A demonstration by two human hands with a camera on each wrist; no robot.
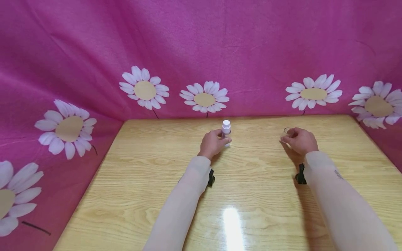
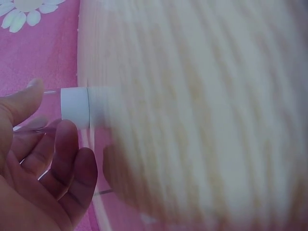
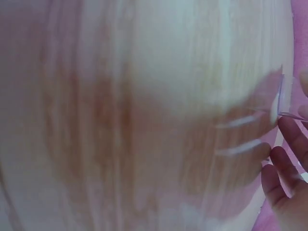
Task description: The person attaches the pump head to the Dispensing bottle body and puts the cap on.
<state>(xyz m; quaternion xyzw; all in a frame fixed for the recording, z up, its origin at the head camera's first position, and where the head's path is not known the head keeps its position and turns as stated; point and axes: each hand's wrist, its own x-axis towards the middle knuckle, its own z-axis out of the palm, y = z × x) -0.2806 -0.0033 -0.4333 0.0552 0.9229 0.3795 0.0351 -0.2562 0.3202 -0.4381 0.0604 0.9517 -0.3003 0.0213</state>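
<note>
Near the back of the table, my left hand [image 1: 213,143] holds a small clear bottle [image 1: 226,127] upright between thumb and fingers. It has a white stepped top. Its white base [image 2: 74,107] meets the wood in the left wrist view, and the fingers cover part of the clear body. Farther right, my right hand [image 1: 300,141] pinches a clear, cup-shaped plastic piece [image 1: 287,128]. Only its round rim shows in the head view. The right wrist view catches its lower edge [image 3: 280,102] at the tabletop, the rest hidden or cut off.
The light wooden table [image 1: 150,157] ends at a pink cloth [image 1: 251,45] printed with white daisies, which hangs behind and at both sides. Each wrist wears a black camera [image 1: 300,175]. A bright light reflection lies on the front of the table.
</note>
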